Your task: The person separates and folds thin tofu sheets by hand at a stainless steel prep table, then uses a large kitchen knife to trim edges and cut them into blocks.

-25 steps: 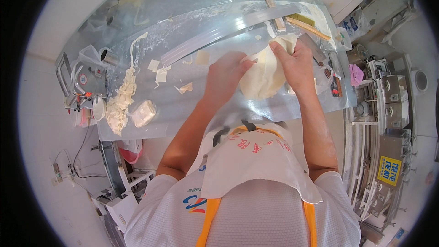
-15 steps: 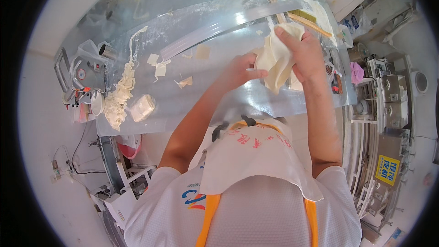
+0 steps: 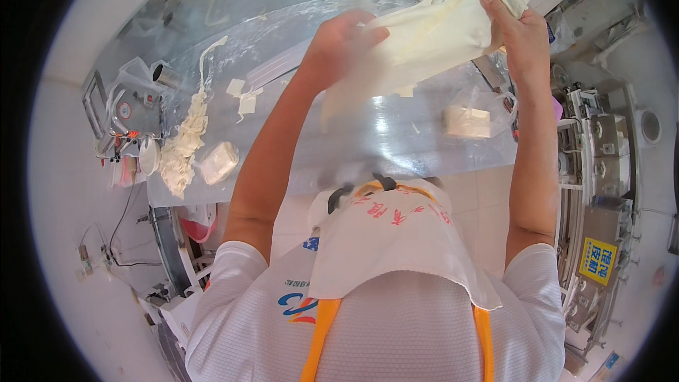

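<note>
A pale sheet of dough [image 3: 438, 32] is stretched out above the metal work table [image 3: 311, 159]. My right hand [image 3: 523, 39] pinches its bunched far-right end, thumb on top. At the other end, my left hand [image 3: 343, 46] grips the sheet's left part, with thumb and fingers partly smeared by motion. A blurred lower flap of dough hangs beside the left wrist. Under the sheet, near the right forearm, a block of cut dough wrappers [image 3: 467, 122] lies in clear plastic.
Dough scraps [image 3: 185, 145] are heaped at the table's left, by a second wrapped block [image 3: 221, 163]. A metal cylinder [image 3: 167, 76] and a grey countertop device [image 3: 134, 113] stand beyond. Dough pieces [image 3: 247, 102] lie near a long translucent strip [image 3: 272, 66]. Metal equipment [image 3: 608, 141] lines the right side.
The dough was folded up between my close-set hands; now it is spread wide. My left hand moved up and left, my right up and right, uncovering the wrapped block on the right.
</note>
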{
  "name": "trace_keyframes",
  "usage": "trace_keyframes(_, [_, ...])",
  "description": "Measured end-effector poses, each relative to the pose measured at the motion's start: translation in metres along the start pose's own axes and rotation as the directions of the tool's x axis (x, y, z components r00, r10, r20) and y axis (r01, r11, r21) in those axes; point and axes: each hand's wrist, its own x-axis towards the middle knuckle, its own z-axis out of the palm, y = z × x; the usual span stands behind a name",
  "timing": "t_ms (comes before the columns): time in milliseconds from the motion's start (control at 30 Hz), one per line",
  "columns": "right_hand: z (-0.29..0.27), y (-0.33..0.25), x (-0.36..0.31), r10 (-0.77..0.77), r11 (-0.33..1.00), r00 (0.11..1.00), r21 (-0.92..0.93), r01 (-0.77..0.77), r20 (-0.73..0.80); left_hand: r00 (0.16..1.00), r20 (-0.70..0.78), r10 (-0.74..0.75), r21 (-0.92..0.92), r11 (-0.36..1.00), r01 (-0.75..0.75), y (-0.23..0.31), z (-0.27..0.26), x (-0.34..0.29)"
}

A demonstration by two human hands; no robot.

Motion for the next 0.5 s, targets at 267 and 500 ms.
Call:
trace_keyframes(267, [0.007,-0.015,0.020,-0.072,0.997,0.991,0.032,0.069,0.117,0.969,0.240,-0.055,-0.078,0.994,0.076,-0.024,0.008,-0.011])
trace_keyframes(500, [0.007,0.004,0.050,0.056,0.998,0.943,-0.030,-0.049,0.329,0.982,0.177,-0.063,-0.375,0.918,0.126,-0.071,0.114,-0.044])
